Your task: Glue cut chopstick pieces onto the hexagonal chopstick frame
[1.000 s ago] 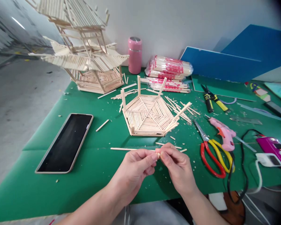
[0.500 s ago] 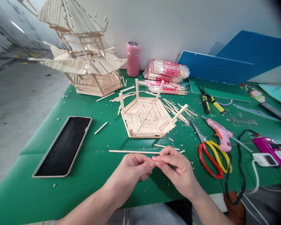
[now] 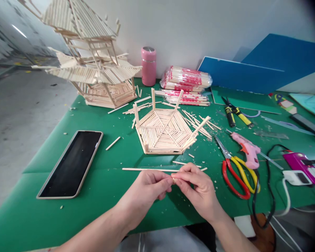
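Over a green work table [image 3: 105, 217], you bring your left hand [image 3: 147, 190] and right hand [image 3: 201, 190] together, fingertips pinched on a small pale piece [image 3: 173, 180] that is mostly hidden between them. Just beyond your knuckles lies a long thin stick [image 3: 147, 169], its right end out of sight behind your right hand. Farther back sits a hexagonal stick base [image 3: 164, 131] with posts rising from its corners, ringed by loose sticks [image 3: 198, 125]. Scissors [image 3: 232, 169] with red and yellow handles rest to your right, touching or nearly touching a pink glue gun [image 3: 248, 148]; a phone [image 3: 70, 164] lies at left.
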Demonstrator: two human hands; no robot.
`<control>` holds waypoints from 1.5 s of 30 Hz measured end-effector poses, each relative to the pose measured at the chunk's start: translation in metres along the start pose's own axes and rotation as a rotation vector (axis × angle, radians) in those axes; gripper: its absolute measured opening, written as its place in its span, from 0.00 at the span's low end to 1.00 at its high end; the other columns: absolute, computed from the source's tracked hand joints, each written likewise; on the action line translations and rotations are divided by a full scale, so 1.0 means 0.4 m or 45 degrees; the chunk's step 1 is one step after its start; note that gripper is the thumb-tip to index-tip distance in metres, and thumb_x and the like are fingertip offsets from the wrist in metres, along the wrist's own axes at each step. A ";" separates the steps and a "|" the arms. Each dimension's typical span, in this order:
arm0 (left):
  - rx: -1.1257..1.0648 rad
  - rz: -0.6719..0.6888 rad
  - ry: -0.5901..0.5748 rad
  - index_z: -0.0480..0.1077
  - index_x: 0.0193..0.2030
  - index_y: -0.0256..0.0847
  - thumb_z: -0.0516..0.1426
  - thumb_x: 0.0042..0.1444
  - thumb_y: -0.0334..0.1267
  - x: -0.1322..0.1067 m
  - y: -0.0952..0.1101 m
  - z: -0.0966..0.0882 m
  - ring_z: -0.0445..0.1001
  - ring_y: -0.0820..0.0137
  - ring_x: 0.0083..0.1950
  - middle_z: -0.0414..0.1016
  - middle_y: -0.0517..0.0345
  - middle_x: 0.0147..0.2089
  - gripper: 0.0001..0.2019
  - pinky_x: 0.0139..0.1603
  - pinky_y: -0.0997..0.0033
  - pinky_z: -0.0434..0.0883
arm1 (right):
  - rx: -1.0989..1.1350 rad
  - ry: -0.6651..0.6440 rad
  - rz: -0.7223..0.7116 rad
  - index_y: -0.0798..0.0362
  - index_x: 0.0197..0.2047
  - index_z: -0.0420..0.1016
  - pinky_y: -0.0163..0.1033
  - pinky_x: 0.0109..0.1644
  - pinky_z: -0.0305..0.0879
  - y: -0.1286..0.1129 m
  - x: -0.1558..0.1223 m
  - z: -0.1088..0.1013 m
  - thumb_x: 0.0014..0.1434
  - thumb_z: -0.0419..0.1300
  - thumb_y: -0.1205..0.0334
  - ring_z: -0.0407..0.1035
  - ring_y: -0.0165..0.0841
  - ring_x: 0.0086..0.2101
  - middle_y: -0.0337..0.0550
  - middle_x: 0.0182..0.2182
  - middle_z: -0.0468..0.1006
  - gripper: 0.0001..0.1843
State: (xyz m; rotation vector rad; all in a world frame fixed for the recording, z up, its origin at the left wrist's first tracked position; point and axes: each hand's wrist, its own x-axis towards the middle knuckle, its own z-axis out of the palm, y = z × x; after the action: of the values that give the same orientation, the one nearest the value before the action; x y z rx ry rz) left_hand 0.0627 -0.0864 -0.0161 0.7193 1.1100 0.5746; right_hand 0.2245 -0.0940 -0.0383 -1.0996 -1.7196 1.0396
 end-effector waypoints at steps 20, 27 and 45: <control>-0.239 -0.062 0.020 0.74 0.26 0.34 0.62 0.43 0.43 0.006 0.003 -0.001 0.56 0.79 0.23 0.64 0.61 0.21 0.12 0.26 0.76 0.55 | 0.341 0.139 0.200 0.47 0.35 0.77 0.34 0.32 0.65 0.008 0.007 0.032 0.56 0.56 0.66 0.65 0.28 0.31 0.39 0.29 0.70 0.09; -0.215 -0.040 0.007 0.72 0.25 0.33 0.60 0.46 0.42 0.007 -0.001 -0.003 0.56 0.79 0.24 0.63 0.60 0.21 0.12 0.26 0.77 0.54 | 0.301 0.116 0.212 0.46 0.37 0.77 0.34 0.30 0.64 0.010 0.008 0.026 0.55 0.57 0.65 0.65 0.28 0.30 0.39 0.29 0.70 0.09; -0.207 -0.077 0.022 0.73 0.24 0.34 0.62 0.43 0.42 0.004 0.009 -0.004 0.57 0.78 0.23 0.63 0.61 0.20 0.11 0.25 0.76 0.55 | 0.142 0.080 0.185 0.48 0.35 0.77 0.34 0.29 0.63 0.006 0.009 0.016 0.54 0.58 0.64 0.65 0.29 0.29 0.40 0.28 0.70 0.07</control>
State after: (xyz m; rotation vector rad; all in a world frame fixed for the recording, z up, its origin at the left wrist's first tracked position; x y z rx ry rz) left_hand 0.0617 -0.0826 -0.0148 0.5394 1.0836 0.6128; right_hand 0.2184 -0.0912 -0.0418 -1.1861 -1.5320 1.1637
